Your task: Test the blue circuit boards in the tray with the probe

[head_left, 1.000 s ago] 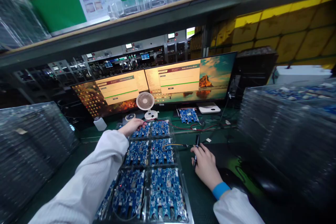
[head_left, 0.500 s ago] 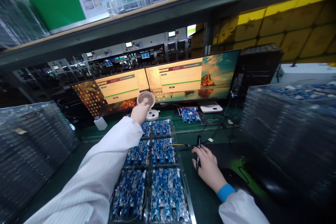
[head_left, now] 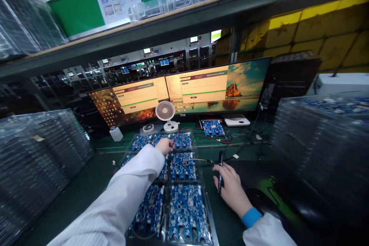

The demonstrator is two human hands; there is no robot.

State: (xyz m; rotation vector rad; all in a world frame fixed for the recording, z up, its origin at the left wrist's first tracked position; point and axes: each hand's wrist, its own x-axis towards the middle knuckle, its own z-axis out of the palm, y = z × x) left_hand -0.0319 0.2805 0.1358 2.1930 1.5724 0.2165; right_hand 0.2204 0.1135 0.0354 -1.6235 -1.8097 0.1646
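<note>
Left hand (head_left: 164,147) clenched on a red wire (head_left: 174,139) above the blue circuit boards (head_left: 181,167) at frame centre, right hand (head_left: 230,186) grasping a black pen (head_left: 220,171) on the green tabletop (head_left: 86,184), small white fan (head_left: 165,112) and two monitors (head_left: 201,90) set behind, clear tray stacks (head_left: 37,157) crowded at both sides.

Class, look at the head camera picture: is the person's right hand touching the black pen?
Touching. The head view shows the right hand with its fingers wrapped around the black pen, whose top sticks out above them.

Beyond the hands stand a small fan (head_left: 165,110) and two monitors (head_left: 184,92), with stacked clear trays (head_left: 37,150) far left, more trays (head_left: 323,138) far right, and a shelf (head_left: 173,15) overhead.
</note>
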